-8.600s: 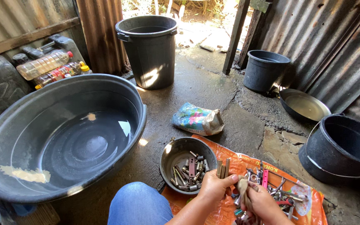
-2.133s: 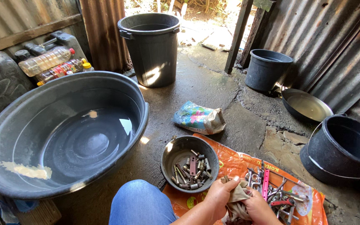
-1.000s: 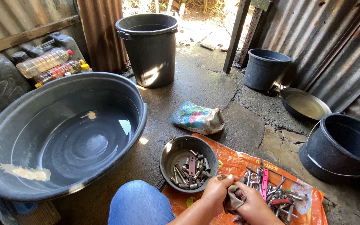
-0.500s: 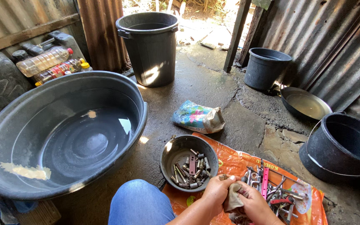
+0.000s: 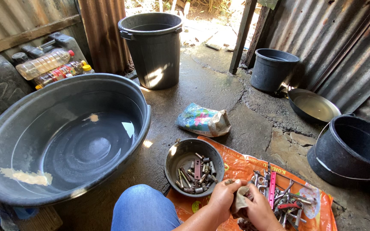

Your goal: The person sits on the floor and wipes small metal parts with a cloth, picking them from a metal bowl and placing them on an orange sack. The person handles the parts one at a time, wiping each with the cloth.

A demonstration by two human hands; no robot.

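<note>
My left hand (image 5: 222, 197) and my right hand (image 5: 257, 209) are close together at the bottom of the head view, above an orange plastic sheet (image 5: 245, 167). Both grip a small greyish rag (image 5: 239, 200) pressed between them; a small metal piece shows at the left fingertips. Just left of my hands stands a small dark metal bowl (image 5: 176, 155) holding several bolts, nuts and small metal parts. To the right on the sheet lies a pile of metal tools and parts (image 5: 282, 200), one with a pink handle.
A big dark basin (image 5: 65, 137) with water fills the left. A tall black bucket (image 5: 154, 47), a smaller bucket (image 5: 273, 68), a shallow pan (image 5: 313, 105), a dark pot (image 5: 352, 149), a colourful bag (image 5: 203, 119) and bottles (image 5: 48, 67) surround the wet concrete floor.
My hands have kept rubbing the rag together over the sheet, shifting slightly. Long ago the left hand reached toward the tool pile. Bowl and basin have not moved.
</note>
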